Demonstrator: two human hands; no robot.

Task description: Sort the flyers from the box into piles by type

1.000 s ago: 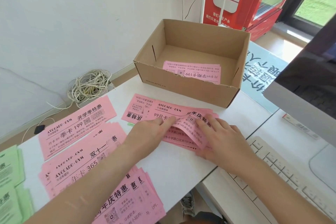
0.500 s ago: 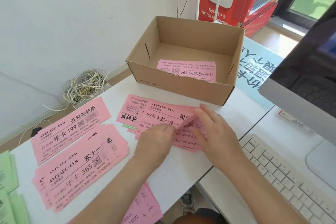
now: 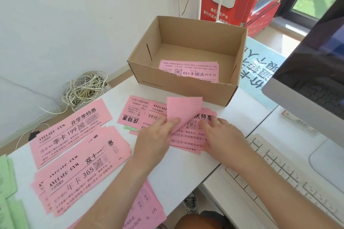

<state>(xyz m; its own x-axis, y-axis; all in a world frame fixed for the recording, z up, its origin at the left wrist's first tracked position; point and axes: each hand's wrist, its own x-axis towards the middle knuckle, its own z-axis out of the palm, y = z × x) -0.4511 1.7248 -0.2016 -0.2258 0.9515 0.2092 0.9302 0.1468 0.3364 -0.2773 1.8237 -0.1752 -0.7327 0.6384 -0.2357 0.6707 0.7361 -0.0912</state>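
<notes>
A flyer point(image 3: 184, 109) is pinched and curled toward 12 o'clock by the left hand point(image 3: 156, 135), the pile point(image 3: 189, 142) pressed under the flat right hand point(image 3: 221, 135); two stuck together could be missorted.

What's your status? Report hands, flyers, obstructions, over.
Left hand pinches top pink flyer, peeled up. Right hand presses the pile. More flyers in cardboard box. No obstruction seen.

Pink flyers point(image 3: 188, 132) (black print), green flyers point(image 3: 7, 182), brown box point(image 3: 178, 87).

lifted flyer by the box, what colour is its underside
The flyer is plain pink underneath, no print; head view shows it best.
</notes>
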